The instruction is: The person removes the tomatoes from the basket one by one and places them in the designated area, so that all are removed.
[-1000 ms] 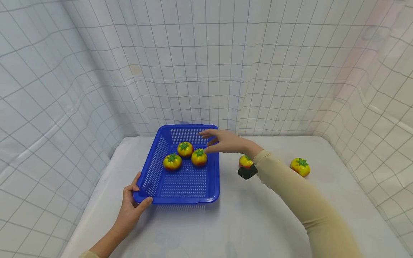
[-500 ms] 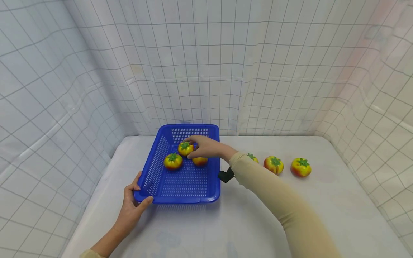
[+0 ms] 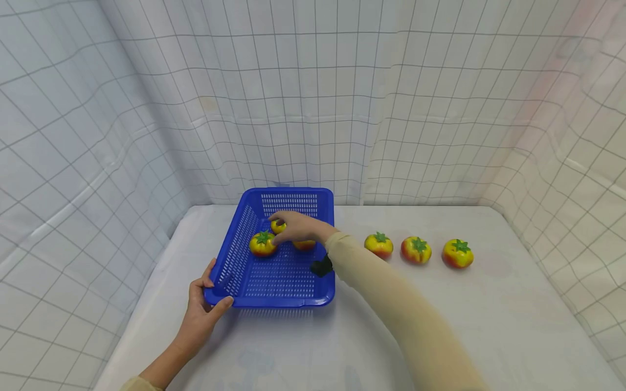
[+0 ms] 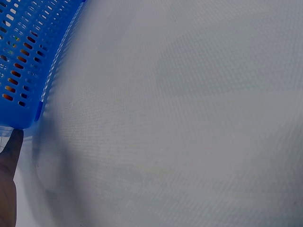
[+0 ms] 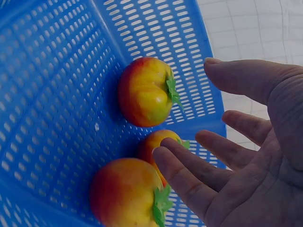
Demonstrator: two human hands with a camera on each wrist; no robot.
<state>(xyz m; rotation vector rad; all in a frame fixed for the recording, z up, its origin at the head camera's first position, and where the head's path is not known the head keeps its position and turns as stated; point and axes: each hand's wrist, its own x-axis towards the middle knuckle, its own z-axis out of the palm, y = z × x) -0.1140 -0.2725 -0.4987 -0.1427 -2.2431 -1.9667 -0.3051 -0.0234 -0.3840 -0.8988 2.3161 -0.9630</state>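
Note:
A blue plastic basket (image 3: 288, 302) stands on the white table, with three yellow-and-red tomatoes inside. My left hand (image 3: 195, 315) grips its near left corner, thumb on the rim; the left wrist view shows only part of that hand (image 4: 8, 175) at the basket's edge. My right hand (image 3: 299, 226) reaches over the right side, above the tomatoes, holding nothing. Its spread fingers show in the right wrist view. Nearest the left wall sits one tomato (image 3: 262, 245); the back tomato (image 3: 278, 226) and right tomato (image 3: 305, 246) are partly covered by the right hand.
To the right of the basket, a row of three more tomatoes lies on the table: a near one (image 3: 379, 246), a middle one (image 3: 416, 250) and a far-right one (image 3: 457, 253). White gridded cloth (image 3: 342, 108) encloses the table at the back and sides.
My right hand has moved left and slightly down into the basket area, from the right tomato toward the left one. The row outside is now fully uncovered. The left hand keeps its grip.

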